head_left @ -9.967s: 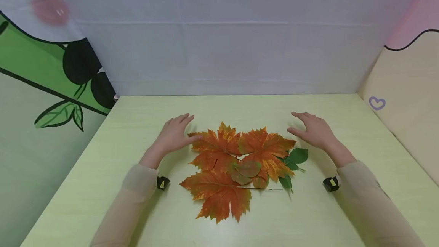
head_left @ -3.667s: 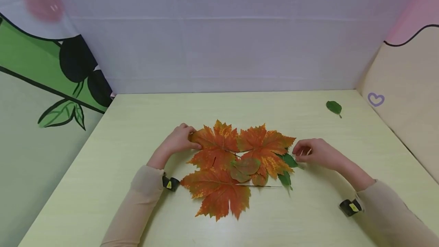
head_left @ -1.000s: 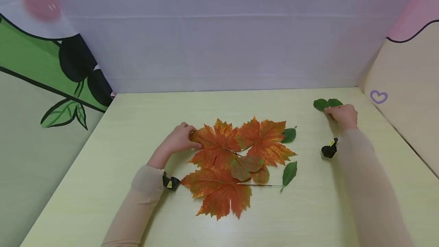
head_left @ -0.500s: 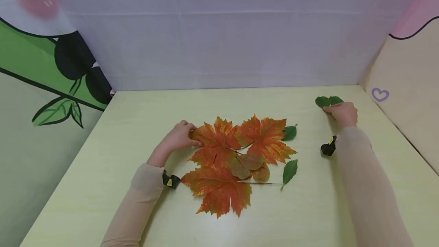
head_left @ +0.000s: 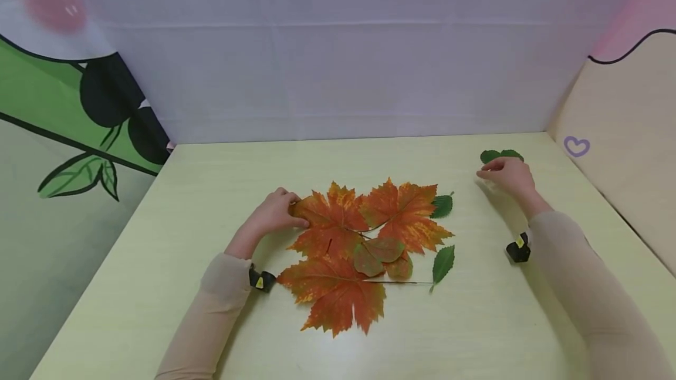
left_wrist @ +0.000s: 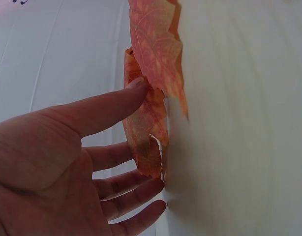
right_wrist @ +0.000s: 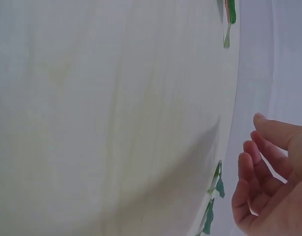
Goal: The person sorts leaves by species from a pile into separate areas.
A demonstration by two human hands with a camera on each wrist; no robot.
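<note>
My left hand (head_left: 273, 211) pinches the left edge of the upper left orange maple leaf (head_left: 331, 224), and in the left wrist view the thumb lies on the leaf (left_wrist: 146, 113) with the fingers behind it. Back right, my right hand (head_left: 509, 176) hovers over the table with loosely curled fingers and nothing in them. It partly hides two green leaves (head_left: 491, 156) lying side by side beyond it. A second maple leaf (head_left: 406, 216) lies at the upper right of the pile, and a third maple leaf (head_left: 338, 295) in front.
Several small brownish-green round leaves (head_left: 384, 249) overlap the pile's middle. One green leaf (head_left: 442, 206) sticks out under the upper right maple leaf; another green leaf (head_left: 443, 263) lies nearer. Behind the pale table (head_left: 253, 333) rises a lavender backdrop (head_left: 338, 75).
Two green leaves went from the pile to the back right. My right hand released the second and drew slightly left. The upper right maple leaf turned. My left hand took hold of its leaf.
</note>
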